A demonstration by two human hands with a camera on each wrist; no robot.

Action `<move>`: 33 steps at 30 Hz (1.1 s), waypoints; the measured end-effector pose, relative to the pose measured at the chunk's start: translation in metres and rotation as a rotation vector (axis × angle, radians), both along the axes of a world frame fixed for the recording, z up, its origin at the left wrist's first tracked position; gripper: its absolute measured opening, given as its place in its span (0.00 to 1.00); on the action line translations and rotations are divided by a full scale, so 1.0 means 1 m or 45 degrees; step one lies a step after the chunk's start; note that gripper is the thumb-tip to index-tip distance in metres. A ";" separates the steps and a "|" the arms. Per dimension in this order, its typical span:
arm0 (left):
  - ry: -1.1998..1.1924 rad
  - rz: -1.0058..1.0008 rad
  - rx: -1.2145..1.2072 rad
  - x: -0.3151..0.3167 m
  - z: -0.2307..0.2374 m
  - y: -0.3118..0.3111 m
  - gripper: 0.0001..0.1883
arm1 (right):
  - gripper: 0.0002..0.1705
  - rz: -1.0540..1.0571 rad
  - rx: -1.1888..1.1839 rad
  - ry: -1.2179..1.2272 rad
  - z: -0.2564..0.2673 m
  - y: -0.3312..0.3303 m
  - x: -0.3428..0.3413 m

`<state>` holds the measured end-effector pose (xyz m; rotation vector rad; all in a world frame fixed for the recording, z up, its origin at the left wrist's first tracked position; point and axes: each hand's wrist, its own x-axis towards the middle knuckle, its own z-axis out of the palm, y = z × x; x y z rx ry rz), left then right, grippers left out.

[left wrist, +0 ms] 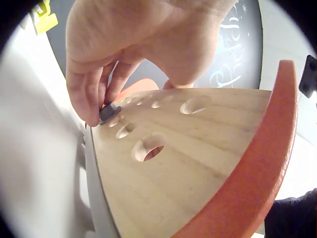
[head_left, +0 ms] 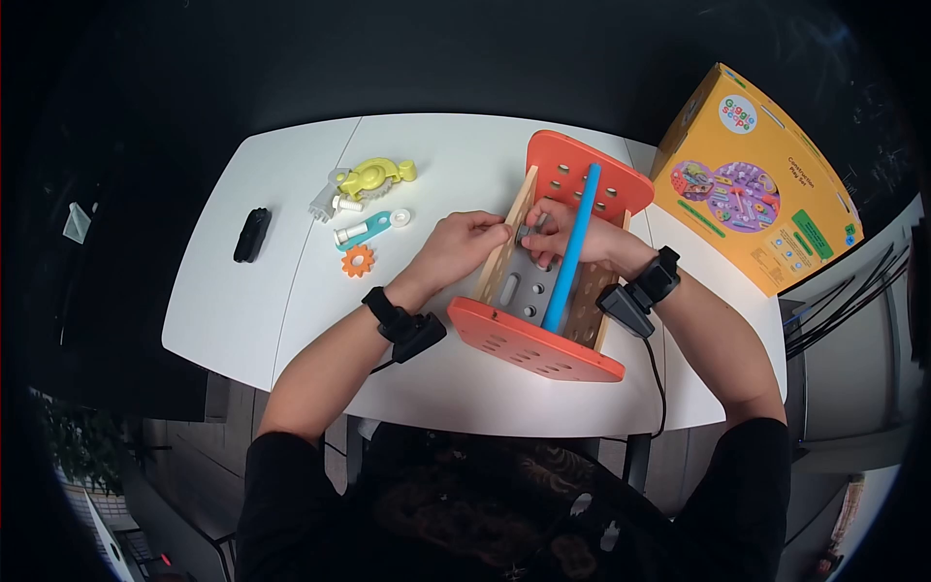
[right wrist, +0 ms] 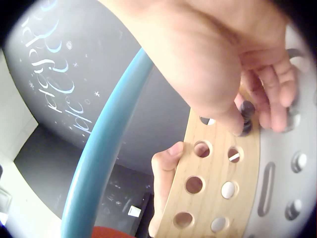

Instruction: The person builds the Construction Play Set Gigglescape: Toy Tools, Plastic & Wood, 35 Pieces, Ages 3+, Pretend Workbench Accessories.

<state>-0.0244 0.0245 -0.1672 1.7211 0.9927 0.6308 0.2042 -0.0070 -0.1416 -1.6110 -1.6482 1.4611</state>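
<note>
Both hands work at the wooden side panel (left wrist: 178, 144) of a toy toolbox with orange-red end panels (head_left: 533, 341) and a blue bar handle (head_left: 572, 254). From outside, my left hand (head_left: 456, 250) has its fingertips at a grey bolt (left wrist: 109, 113) in one of the panel's holes. Its thumb rests on the panel's upper edge. Reaching inside beneath the blue bar, my right hand (head_left: 609, 244) pinches a dark grey nut (right wrist: 243, 129) against the panel's inner face. Fingers partly hide the nut.
Left of the toolbox lie a yellow-and-grey toy piece (head_left: 373, 175), a teal strip (head_left: 367, 229) with white parts, and an orange gear (head_left: 358, 260). A black case (head_left: 252, 235) lies farther left. A yellow box (head_left: 756, 175) stands at the right.
</note>
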 end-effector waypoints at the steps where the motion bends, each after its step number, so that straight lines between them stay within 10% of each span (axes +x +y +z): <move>1: -0.009 0.003 0.002 0.000 -0.001 0.000 0.29 | 0.13 0.024 0.026 0.015 -0.002 0.001 0.001; 33: -0.026 -0.019 0.008 0.000 -0.003 0.000 0.28 | 0.21 0.159 -0.073 -0.227 -0.009 0.014 0.002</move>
